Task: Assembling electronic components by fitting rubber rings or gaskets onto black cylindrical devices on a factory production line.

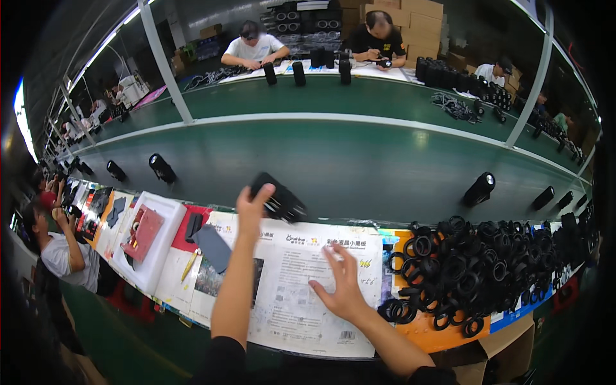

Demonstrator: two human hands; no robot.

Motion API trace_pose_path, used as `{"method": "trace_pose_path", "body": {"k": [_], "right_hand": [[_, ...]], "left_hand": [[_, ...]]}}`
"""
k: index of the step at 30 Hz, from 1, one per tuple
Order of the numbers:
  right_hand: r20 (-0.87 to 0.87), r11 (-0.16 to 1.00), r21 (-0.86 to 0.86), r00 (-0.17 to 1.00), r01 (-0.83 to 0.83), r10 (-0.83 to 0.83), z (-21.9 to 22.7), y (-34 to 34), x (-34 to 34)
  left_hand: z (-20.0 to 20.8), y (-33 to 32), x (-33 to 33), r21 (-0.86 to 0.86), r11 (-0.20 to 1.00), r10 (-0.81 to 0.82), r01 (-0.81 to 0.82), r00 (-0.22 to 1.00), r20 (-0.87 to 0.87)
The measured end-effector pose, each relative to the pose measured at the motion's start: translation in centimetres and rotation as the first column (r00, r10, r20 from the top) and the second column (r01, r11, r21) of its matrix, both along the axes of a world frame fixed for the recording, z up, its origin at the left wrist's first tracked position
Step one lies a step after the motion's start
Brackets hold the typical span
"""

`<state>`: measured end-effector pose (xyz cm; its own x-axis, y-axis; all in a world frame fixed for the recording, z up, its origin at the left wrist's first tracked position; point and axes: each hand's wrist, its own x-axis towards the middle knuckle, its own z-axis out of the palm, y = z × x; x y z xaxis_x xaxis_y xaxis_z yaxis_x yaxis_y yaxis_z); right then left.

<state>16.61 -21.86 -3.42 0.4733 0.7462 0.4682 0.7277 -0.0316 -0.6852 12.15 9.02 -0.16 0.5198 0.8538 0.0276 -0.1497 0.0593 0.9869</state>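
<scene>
My left hand (255, 204) is closed round one end of a black cylindrical speaker (281, 200), at the near edge of the green conveyor belt. The speaker lies tilted, and its far-right end is smeared by motion. My right hand (341, 285) is open and empty, fingers spread, over a white printed sheet (301, 321) on the bench. To its right lies a large heap of black rubber rings (462, 266).
More black cylinders stand on the belt (385, 160), one at left (162, 168) and one at right (479, 189). A white foam tray (157, 247), a grey cloth (213, 249) and a yellow pen-like tool (189, 266) lie left. A cardboard box (507, 346) sits below the rings. Co-workers sit opposite and left.
</scene>
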Motion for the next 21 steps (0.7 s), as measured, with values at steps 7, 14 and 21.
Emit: {"method": "trace_pose_path", "body": {"k": [7, 14, 21], "right_hand": [[-0.37, 0.984, 0.13, 0.927, 0.125, -0.069, -1.8, 0.6, 0.8], [-0.899, 0.981, 0.165, 0.393, -0.1, 0.192, 0.4, -0.7, 1.2], [-0.701, 0.997, 0.031, 0.71, -0.064, 0.067, 0.1, 0.0, 0.1]], "left_hand": [[-2.2, -13.6, -1.1, -0.067, 0.979, -0.19, 0.194, 0.98, 0.056], [-2.1, -14.6, -2.1, -0.19, 0.796, -0.424, 0.575, 0.753, 0.504], [-2.9, -15.0, -2.3, -0.223, 0.878, -0.257, 0.423, 0.81, 0.527]]}}
